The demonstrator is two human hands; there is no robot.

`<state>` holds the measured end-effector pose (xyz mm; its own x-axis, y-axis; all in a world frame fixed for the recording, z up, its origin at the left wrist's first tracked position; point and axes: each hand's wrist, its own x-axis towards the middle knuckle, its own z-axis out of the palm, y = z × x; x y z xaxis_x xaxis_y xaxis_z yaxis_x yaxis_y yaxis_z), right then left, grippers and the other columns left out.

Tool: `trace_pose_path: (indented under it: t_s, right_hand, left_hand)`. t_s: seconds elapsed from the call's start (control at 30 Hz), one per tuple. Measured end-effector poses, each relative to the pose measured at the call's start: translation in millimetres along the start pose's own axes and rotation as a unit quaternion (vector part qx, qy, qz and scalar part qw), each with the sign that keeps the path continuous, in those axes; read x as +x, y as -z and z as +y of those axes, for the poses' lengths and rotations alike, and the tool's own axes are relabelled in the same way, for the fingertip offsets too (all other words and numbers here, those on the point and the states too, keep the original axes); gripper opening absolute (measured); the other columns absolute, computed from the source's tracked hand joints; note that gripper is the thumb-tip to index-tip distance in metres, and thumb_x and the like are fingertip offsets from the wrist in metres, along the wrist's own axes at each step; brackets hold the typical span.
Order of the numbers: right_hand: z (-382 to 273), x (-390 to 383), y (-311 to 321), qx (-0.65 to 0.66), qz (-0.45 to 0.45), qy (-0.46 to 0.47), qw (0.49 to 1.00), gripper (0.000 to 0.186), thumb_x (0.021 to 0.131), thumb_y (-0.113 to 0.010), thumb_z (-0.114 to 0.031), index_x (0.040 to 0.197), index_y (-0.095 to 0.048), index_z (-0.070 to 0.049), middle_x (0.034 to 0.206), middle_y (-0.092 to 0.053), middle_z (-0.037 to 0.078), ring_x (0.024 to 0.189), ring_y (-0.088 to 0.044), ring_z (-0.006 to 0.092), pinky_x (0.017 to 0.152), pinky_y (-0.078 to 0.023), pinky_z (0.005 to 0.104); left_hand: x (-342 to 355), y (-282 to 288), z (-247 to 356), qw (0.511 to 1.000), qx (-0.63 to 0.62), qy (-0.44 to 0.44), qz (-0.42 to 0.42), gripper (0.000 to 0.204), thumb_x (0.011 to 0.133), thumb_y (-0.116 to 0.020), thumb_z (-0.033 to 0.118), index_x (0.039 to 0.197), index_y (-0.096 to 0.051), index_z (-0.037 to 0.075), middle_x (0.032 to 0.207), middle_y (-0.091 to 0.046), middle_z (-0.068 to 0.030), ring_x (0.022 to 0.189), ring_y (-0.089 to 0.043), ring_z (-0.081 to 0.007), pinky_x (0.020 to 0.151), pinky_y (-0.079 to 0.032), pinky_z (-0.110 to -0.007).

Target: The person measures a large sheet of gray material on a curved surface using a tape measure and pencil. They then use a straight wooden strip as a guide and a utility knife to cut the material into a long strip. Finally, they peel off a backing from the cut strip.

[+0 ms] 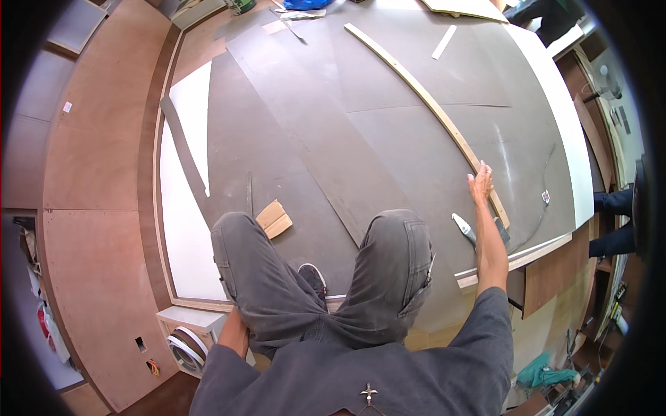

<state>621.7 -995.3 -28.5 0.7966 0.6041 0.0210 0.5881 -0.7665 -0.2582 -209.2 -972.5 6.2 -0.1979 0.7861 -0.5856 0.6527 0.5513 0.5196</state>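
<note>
My right hand point(482, 182) has its fingers wrapped round a long pale wooden batten point(437, 107) lying diagonally on the grey panel floor point(291, 97). Just below that hand are a white-handled tool point(463, 227) and a dark flat object by the batten's lower end point(501, 230), too small to name surely. A cable point(531, 232) with a small label point(545, 197) runs nearby. My left arm point(236, 333) goes down beside my left thigh, which hides the hand. A cardboard piece point(274, 219) lies in front of my bent knees point(388, 236).
Wooden cabinetry point(97, 139) lines the left. White sheets point(182, 256) edge the panels; a short white strip point(442, 41) and a blue bag point(305, 4) lie farther off. A box with coiled edging point(187, 347) is lower left. Other people point(614, 222) show at the right edge.
</note>
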Motion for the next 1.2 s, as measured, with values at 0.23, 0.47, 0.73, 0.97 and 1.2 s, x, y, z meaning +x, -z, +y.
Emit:
trace_pose_path:
  t_s: [0.23,0.47,0.73,0.97,1.2]
  right_hand:
    - [2,26,5,-0.143,-0.134,-0.006,0.981,0.067,0.086,-0.075,-0.031,0.145,-0.046,-0.018,0.144,-0.054,0.010,0.136,-0.048,0.0323,0.108,-0.038,0.0616]
    - [-26,11,54,0.048,-0.075,0.135,0.987,0.039,0.091,-0.071,-0.030,0.120,-0.056,-0.010,0.112,-0.069,0.018,0.104,-0.066,0.0388,0.087,-0.050,0.0527]
    - [-105,-106,48,0.266,-0.110,0.126,0.950,0.038,0.094,-0.069,-0.030,0.120,-0.054,-0.006,0.092,-0.070,0.023,0.080,-0.070,0.0398,0.068,-0.053,0.0470]
    - [-285,-159,1,0.353,-0.157,0.137,0.912,0.044,0.092,-0.072,-0.031,0.125,-0.054,-0.008,0.101,-0.071,0.025,0.090,-0.069,0.0428,0.077,-0.053,0.0489]
    - [-434,-125,-52,0.325,-0.178,0.198,0.908,0.052,0.092,-0.072,-0.030,0.134,-0.049,-0.008,0.111,-0.068,0.027,0.102,-0.067,0.0418,0.089,-0.052,0.0487]
  left_hand:
    - [-20,6,-24,0.999,-0.004,0.036,0.023,0.042,0.102,-0.049,0.032,0.123,-0.055,-0.004,0.096,-0.064,-0.0143,0.086,-0.066,-0.0248,0.075,-0.053,-0.039]
    - [-39,9,-37,0.998,-0.008,0.059,0.035,0.040,0.102,-0.049,0.031,0.122,-0.055,-0.004,0.095,-0.064,-0.0142,0.086,-0.065,-0.0249,0.076,-0.053,-0.039]
    - [-21,-5,-37,0.999,-0.018,0.044,0.021,0.038,0.101,-0.049,0.029,0.121,-0.055,-0.003,0.094,-0.064,-0.0141,0.086,-0.065,-0.0250,0.076,-0.053,-0.039]
    - [-12,-11,-33,0.999,-0.023,0.025,0.011,0.037,0.101,-0.049,0.027,0.120,-0.055,-0.003,0.094,-0.063,-0.0140,0.087,-0.065,-0.0252,0.076,-0.053,-0.039]
    - [-18,3,-52,0.999,-0.020,0.028,0.006,0.035,0.101,-0.049,0.026,0.119,-0.055,-0.003,0.093,-0.063,-0.0139,0.087,-0.065,-0.0253,0.077,-0.053,-0.039]
